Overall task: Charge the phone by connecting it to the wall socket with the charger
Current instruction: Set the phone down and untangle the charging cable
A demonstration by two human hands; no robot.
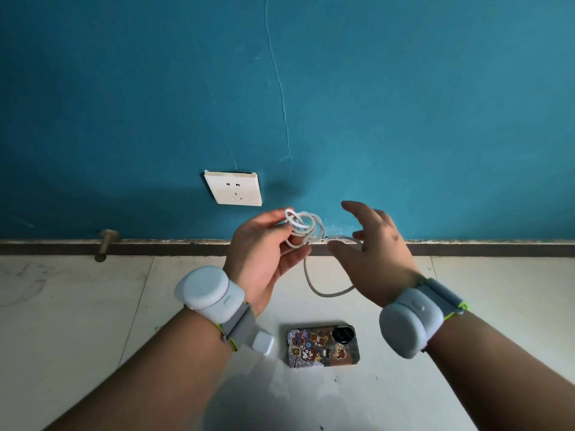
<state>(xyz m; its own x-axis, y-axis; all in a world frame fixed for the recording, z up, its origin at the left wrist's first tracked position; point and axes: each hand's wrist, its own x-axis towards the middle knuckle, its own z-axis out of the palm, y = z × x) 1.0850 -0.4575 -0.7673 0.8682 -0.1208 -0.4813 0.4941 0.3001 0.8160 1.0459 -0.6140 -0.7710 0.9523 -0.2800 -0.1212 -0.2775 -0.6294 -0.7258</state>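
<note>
1 phone [323, 345], 1 cable [303, 231], 1 socket [233, 188]

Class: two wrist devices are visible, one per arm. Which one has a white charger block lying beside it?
The left wrist device. The white charger block lies by its strap; the right wrist device has none nearby.

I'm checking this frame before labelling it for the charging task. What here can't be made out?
Head view only:
- Cable ends: lost in the coil and behind the right hand; plug type unreadable.
- Adapter: mostly hidden by the left wrist strap; prongs and port unseen.
- Phone: lies back up, so its screen is hidden; port too small to see.
- Whether the right hand's fingers touch the cable: blurred.
- Socket: no switch visible.
</note>
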